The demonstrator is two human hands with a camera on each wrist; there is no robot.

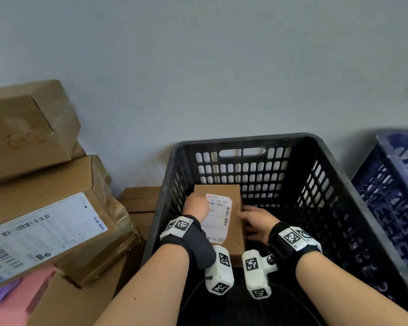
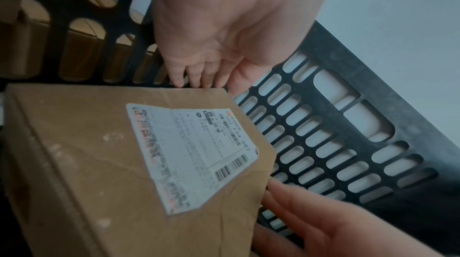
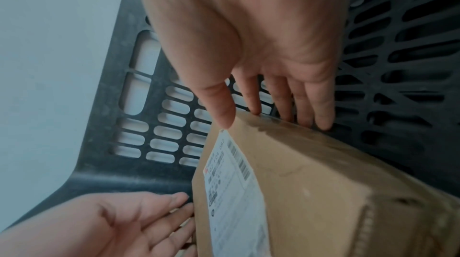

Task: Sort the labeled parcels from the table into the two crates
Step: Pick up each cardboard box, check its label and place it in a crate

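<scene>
Parcel [image 1: 231, 222], a brown cardboard box, sits inside the black crate [image 1: 245, 142], toward its left and far side, long axis running near to far; white shipping label [image 1: 218, 216] faces up. Left hand [image 1: 196, 205] is at the parcel's left edge, fingers [image 2: 196, 76] extended down along the side face, tips at the top edge; straight fingers, no curl round the box. Right hand [image 1: 254, 222] is at the parcel's right edge; fingers [image 3: 306, 103] straight against the right side, thumb tip at the top edge; flat contact, not a clench. Whether the box rests on the crate floor: cannot tell. Blue crate [image 1: 396, 184] stands just right of the black one; stacked cardboard boxes [image 1: 45, 184] are piled to the left, outside the crates.
</scene>
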